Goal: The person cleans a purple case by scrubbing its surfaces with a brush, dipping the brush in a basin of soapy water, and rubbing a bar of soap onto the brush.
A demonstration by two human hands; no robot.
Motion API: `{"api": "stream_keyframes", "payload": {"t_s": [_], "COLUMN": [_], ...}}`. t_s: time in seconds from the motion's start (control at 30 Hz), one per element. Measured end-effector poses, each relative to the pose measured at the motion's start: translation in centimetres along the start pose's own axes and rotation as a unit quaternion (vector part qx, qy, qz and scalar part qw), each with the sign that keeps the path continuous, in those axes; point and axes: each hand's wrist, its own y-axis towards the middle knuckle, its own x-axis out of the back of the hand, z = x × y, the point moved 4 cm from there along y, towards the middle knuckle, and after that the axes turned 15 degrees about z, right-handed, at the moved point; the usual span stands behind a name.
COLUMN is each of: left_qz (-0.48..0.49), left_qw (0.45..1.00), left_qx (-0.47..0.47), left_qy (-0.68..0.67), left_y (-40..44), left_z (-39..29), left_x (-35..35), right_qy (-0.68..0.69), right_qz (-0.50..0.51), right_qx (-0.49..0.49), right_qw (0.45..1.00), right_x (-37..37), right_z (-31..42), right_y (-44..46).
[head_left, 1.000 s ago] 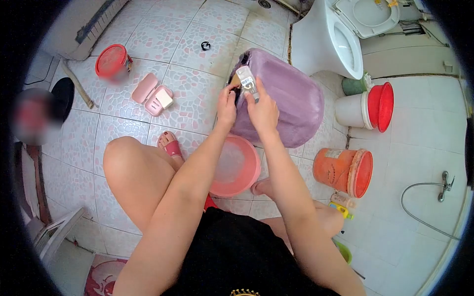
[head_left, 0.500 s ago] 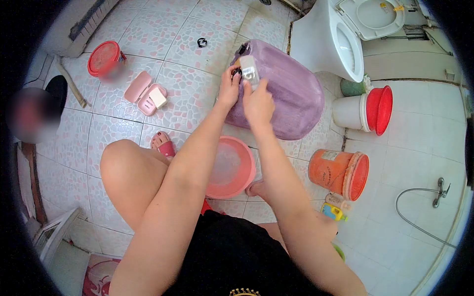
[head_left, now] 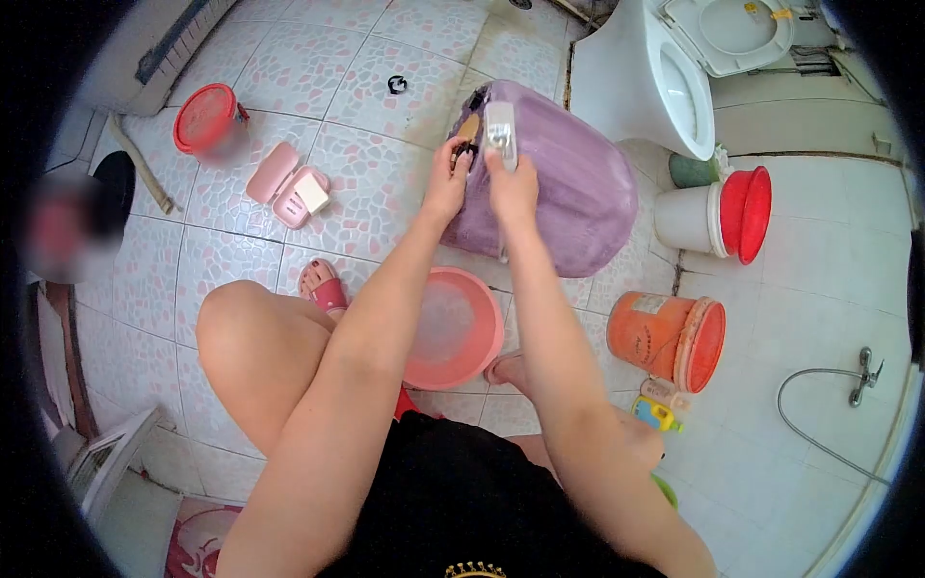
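Observation:
A purple hard-shell suitcase [head_left: 578, 193] lies on the tiled floor ahead of me. My left hand [head_left: 445, 188] is closed at its left edge, fingers around a black fitting [head_left: 464, 152]. A tan piece [head_left: 469, 127] shows just above those fingers. In my right hand [head_left: 513, 188] is a white brush [head_left: 500, 118], gripped near its head and held over the suitcase; its bristles are hidden. Nearer to me, a pink basin [head_left: 467, 337] with cloudy water sits between my feet. An open pink soap box [head_left: 275, 178] with a white soap bar [head_left: 311, 194] is at the left.
A red-lidded tub [head_left: 204, 116] and a small black ring-like piece [head_left: 397, 85] are on the floor. To the right are a white toilet [head_left: 641, 77], a white bucket [head_left: 686, 222], an orange bucket [head_left: 647, 332] and a yellow bottle [head_left: 655, 414]. A shower hose [head_left: 780, 405] hangs there.
My right hand has shifted slightly right with the white brush, which now stands more upright in view and apart from my left hand. The left hand stays at the suitcase's edge.

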Motion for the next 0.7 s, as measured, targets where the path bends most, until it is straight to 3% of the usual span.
{"api": "stream_keyframes", "payload": {"t_s": [0.13, 0.17, 0.37, 0.47, 0.57, 0.7], "left_qz": [-0.004, -0.007, -0.020, -0.034, -0.005, 0.012], "left_qw": [1.000, 1.000, 0.999, 0.998, 0.994, 0.993], "left_qx": [-0.010, -0.015, -0.030, -0.046, 0.075, 0.069], "left_qy": [0.009, 0.012, -0.031, 0.011, -0.079, -0.093], "left_y": [-0.2, -0.2, -0.7, -0.7, -1.1, -0.7], "left_z": [-0.5, -0.4, 0.3, 0.4, -1.3, 0.4], "left_x": [-0.2, -0.2, -0.4, -0.2, -0.2, 0.3], "right_qy": [0.024, 0.018, -0.057, -0.028, -0.019, 0.025], "right_qz": [0.010, 0.060, 0.012, 0.044, 0.069, 0.043], "right_qx": [-0.019, -0.069, -0.038, -0.025, -0.062, -0.051], "right_qw": [0.999, 0.996, 0.998, 0.998, 0.996, 0.997], "right_x": [1.1, 1.1, 0.1, -1.8, -4.0, -5.1], "right_z": [0.2, -0.1, 1.2, -1.0, -3.8, -4.9], "right_y": [5.3, 5.3, -2.4, -5.9, -9.5, -11.1]}}
